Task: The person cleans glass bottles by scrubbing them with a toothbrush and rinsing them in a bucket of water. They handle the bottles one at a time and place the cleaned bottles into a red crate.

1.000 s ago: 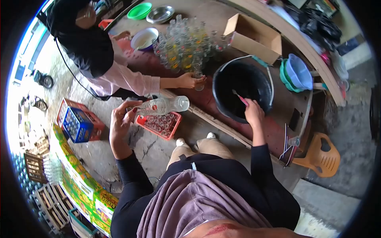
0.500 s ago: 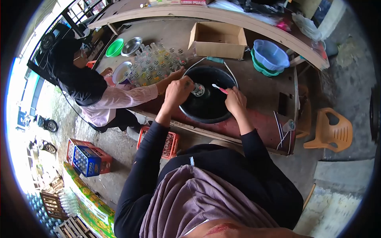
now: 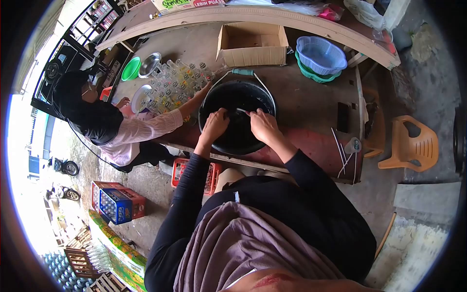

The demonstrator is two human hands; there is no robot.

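Note:
Both my hands are over the black bucket (image 3: 238,90), which has dark liquid inside. My left hand (image 3: 215,125) is closed at the bucket's left side; whatever is in its fingers is hidden, and no bottle shows there. Closed at the right side, my right hand (image 3: 264,125) grips a toothbrush (image 3: 242,110); its pale end points toward my left hand. To the left of the bucket stand many clear glass bottles (image 3: 172,85). A co-worker's arm (image 3: 160,124) in a striped sleeve reaches to them, close to the bucket's rim.
A cardboard box (image 3: 253,56) sits behind the bucket, with blue and green basins (image 3: 321,56) to its right. White sticks and a plastic cup (image 3: 353,145) lie at the table's right end. An orange chair (image 3: 413,146) and bottle crates (image 3: 116,203) stand on the floor.
My left hand has moved down; the glass bottle it held is out of sight. My right hand has brought the toothbrush toward the left hand. The view has shifted slightly.

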